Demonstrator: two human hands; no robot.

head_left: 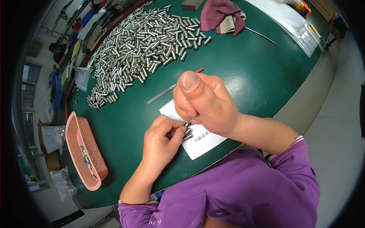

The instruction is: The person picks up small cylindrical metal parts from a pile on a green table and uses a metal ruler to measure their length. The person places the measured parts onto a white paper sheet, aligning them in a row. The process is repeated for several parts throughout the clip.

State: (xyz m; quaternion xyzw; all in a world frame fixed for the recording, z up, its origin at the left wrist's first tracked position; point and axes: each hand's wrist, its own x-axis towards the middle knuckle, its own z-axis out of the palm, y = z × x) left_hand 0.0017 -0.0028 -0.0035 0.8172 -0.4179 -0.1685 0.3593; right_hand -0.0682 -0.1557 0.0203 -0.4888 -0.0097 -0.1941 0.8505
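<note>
My left hand (161, 138) is low over a white paper sheet (199, 149), thumb and forefinger pinched on a short silver metal pin at their tips. Several more metal pins (188, 135) lie on the paper right beside those fingertips. Higher and nearer to me, my right hand (207, 102) is closed, its fingers curled under and the thumb pressed on top. Whatever it may hold is hidden inside the fist. Behind this hand lies a flat grey file (162, 94) with a red end, partly covered by the fingers.
A large heap of metal pins (140, 45) spreads over the green table (247, 72). A pink basket (100, 163) with a few pins stands at left. Farther back are a maroon cloth (216, 17), a thin rod (262, 36), a dark block (192, 4) and plastic bags (304, 38).
</note>
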